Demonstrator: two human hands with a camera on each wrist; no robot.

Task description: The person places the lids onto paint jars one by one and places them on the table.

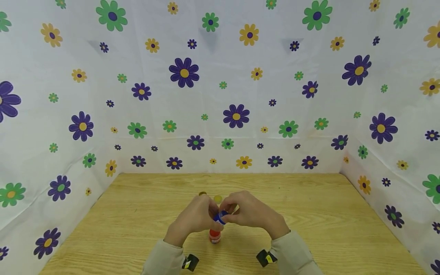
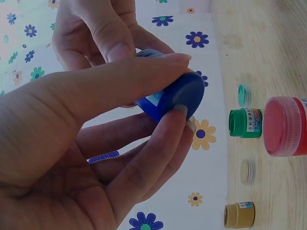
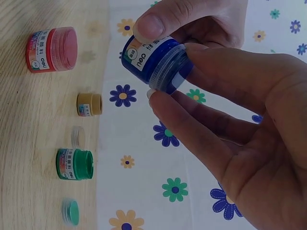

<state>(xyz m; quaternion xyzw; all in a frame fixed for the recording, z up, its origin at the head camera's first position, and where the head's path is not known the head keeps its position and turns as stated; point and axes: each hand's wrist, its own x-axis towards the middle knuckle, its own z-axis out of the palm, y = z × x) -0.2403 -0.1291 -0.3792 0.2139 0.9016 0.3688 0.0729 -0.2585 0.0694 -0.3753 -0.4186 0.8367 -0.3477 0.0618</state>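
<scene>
Both hands hold a small blue paint jar above the wooden table. My left hand grips the jar's body, thumb on the label and fingers under the base. In the right wrist view my right hand pinches the jar's translucent blue lid, which sits on the jar. A red jar with its lid on stands on the table right below the hands.
On the table lie an open green jar, its green lid, a small tan jar and a pale lid. Flower-print cloth walls close in the table at the back and both sides.
</scene>
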